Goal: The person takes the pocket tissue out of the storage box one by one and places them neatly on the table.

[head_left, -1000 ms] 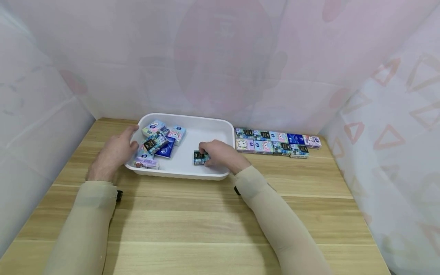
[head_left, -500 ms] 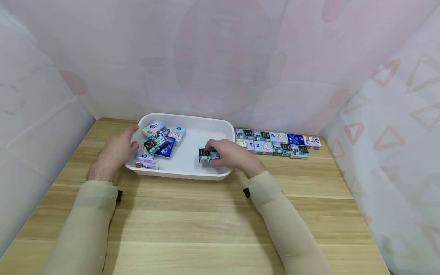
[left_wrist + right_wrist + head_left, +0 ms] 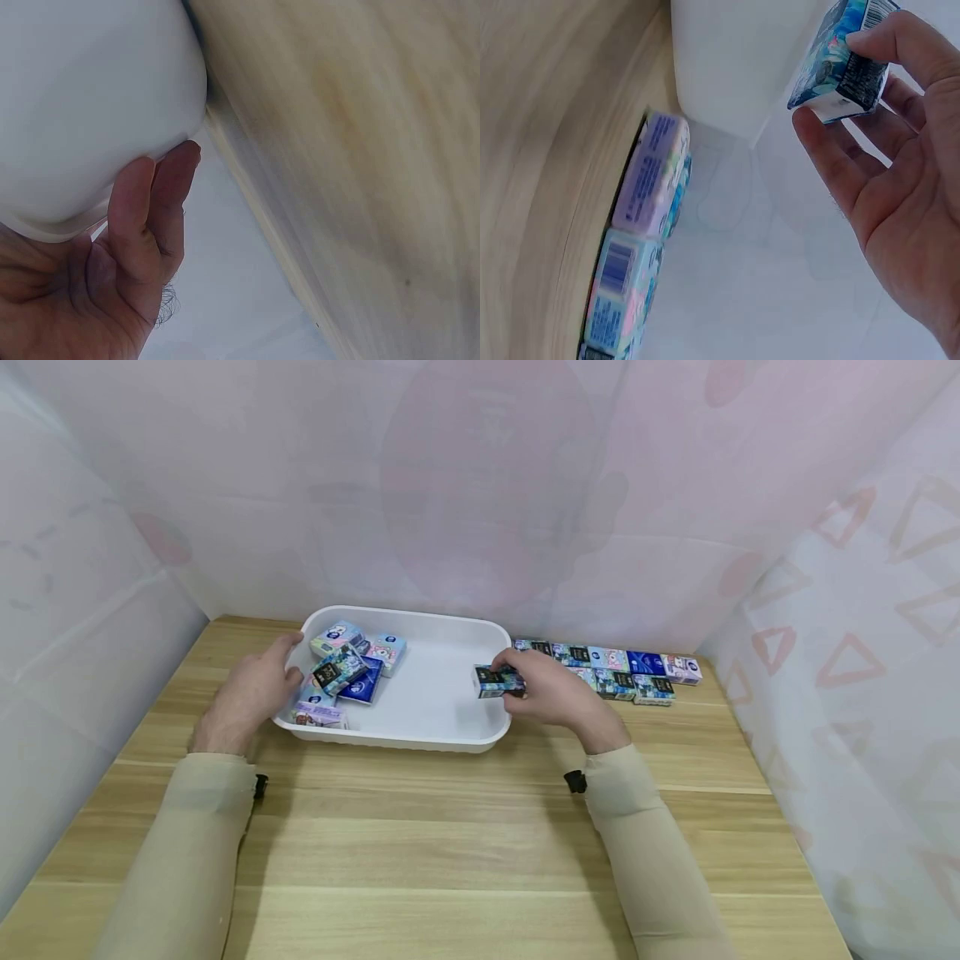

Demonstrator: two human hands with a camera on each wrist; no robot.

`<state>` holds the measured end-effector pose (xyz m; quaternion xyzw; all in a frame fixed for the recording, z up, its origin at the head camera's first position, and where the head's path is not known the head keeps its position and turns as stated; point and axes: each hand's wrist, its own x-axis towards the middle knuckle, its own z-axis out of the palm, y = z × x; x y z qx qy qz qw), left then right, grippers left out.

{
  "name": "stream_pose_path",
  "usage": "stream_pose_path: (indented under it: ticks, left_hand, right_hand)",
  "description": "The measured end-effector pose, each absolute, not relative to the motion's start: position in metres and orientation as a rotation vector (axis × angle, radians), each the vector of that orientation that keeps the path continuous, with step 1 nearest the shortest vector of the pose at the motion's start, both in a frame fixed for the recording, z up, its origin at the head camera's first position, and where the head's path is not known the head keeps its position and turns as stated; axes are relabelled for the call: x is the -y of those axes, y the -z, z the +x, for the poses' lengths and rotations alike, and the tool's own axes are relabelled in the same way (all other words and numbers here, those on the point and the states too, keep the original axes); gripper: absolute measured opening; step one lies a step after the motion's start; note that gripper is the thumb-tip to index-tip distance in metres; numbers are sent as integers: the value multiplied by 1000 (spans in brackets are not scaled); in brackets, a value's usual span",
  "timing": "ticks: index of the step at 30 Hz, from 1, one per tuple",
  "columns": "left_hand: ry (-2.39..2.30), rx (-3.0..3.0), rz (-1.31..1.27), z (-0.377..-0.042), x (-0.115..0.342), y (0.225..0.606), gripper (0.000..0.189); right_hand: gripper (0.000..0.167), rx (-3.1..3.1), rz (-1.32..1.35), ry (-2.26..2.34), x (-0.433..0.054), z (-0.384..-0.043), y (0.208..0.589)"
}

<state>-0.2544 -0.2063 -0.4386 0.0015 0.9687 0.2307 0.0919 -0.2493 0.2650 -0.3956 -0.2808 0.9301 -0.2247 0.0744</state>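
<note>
My right hand [image 3: 555,690] pinches a dark blue-green pocket tissue pack [image 3: 487,682] between thumb and fingers, over the right end of the white plastic tray [image 3: 420,743]. In the right wrist view, the pack [image 3: 840,64] shows a barcode on its side and is up beside the tray wall [image 3: 720,60]. At the tray's left side, my left hand [image 3: 251,689] holds the rim; the left wrist view shows its fingers [image 3: 133,199] against the outer wall. Inside the tray's left half lies a loose heap of tissue packs, with a dark green one [image 3: 339,668] on top and a blue one [image 3: 363,683] below.
Right of the tray, several tissue packs [image 3: 613,683] lie in two rows against the back curtain [image 3: 465,510]; my right hand hides part of the nearer row. Wooden tabletop [image 3: 420,852] stretches in front, with curtains at both sides.
My right hand has lifted the dark tissue pack from the tray floor and carried it rightward to the tray's right end. The left hand has stayed at the rim.
</note>
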Motion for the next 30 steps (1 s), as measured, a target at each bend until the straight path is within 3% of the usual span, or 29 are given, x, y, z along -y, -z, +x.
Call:
stream_pose_path:
  ticks: [30]
  left_hand:
    - [-701,-2892,9,-254,207,440,72]
  right_hand:
    - [51,-2885,-448,897,-388,-259,391]
